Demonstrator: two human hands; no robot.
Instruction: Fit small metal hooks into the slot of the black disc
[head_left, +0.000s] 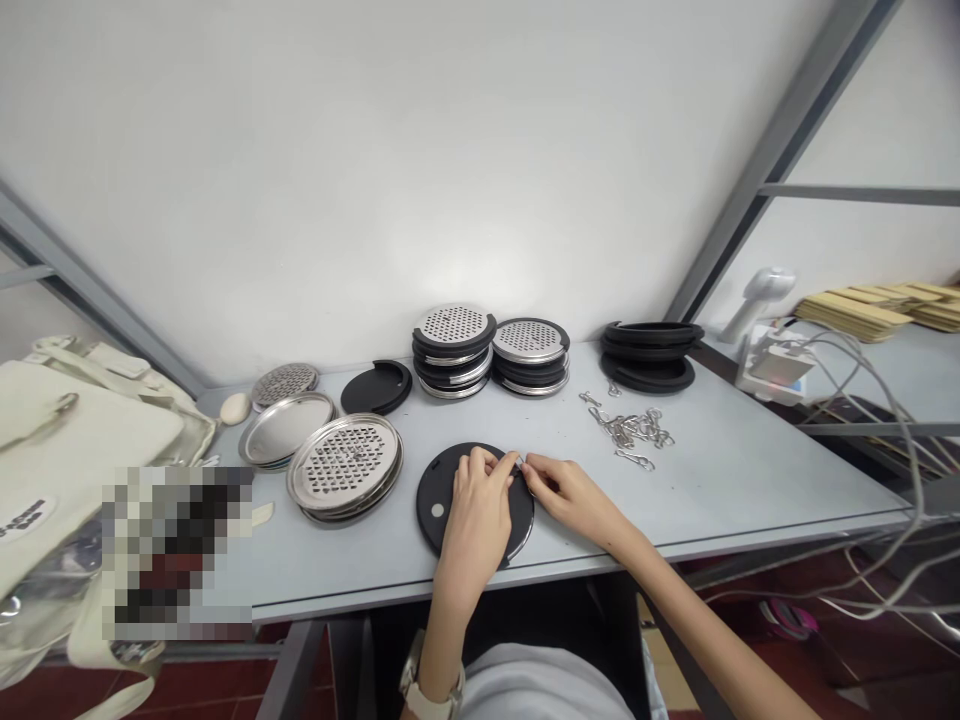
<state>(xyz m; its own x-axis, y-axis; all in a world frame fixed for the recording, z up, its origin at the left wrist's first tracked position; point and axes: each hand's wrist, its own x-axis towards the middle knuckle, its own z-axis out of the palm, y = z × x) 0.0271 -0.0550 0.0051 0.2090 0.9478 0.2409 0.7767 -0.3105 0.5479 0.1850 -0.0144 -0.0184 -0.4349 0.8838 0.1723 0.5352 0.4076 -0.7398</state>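
A black round grater holder (433, 485) lies flat near the table's front edge, with a small pale dot on its left side. My left hand (478, 515) presses on top of it, fingers bent and close together toward its upper right rim. From the right, my right hand (570, 492) pinches a small metal clip (519, 462) at that rim; the fingers hide most of it. A loose pile of metal clips (630, 428) is on the table to the upper right of my hands. Round metal grater plates (345, 462) are stacked to the left.
Two stacks of black holders with grater discs (454, 325) (531, 342) stand by the wall. More black holders (649, 350) are at the back right. Plain metal discs (289, 430) and a cream bag (90, 430) are left; cables (862, 375) hang right.
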